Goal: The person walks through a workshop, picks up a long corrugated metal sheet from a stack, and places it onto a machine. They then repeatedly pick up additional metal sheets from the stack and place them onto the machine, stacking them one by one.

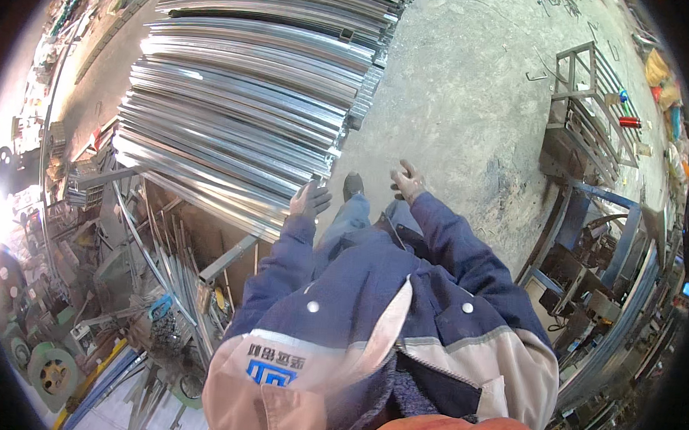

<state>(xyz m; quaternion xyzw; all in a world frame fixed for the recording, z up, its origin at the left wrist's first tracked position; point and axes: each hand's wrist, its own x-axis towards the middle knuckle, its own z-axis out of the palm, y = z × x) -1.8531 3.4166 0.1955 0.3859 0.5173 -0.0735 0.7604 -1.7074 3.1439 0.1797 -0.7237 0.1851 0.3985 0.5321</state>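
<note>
- Stack of metal tubes (250, 95) fills the 11 to 12 o'clock part of the view; long shiny lengths laid side by side in layers, cut ends lined up toward the concrete floor (457, 89), likely so one can be drawn off the end.
- Stack sits raised on a frame over a pile of scrap rods and offcuts (165, 284) at 8 o'clock.
- Left hand (308, 199), gloved, just left of centre: fingers spread, flat against the ends of the lowest tubes, touching, nothing gripped.
- Left arm reaches forward, elbow slightly bent, blue sleeve coming up from the lower edge.
- Right hand (407, 181), gloved, at 12 o'clock from centre: open, fingers splayed, empty, in the air over the floor, clear of the tubes.
- Right arm out ahead, roughly level with the left, looks like a balancing pose.
- One shoe (353, 185) between the hands, on the floor.
- Welded metal frames (587, 110) stand at 2 o'clock, well apart from the hands; dark machinery (588, 279) at 4 o'clock.
</note>
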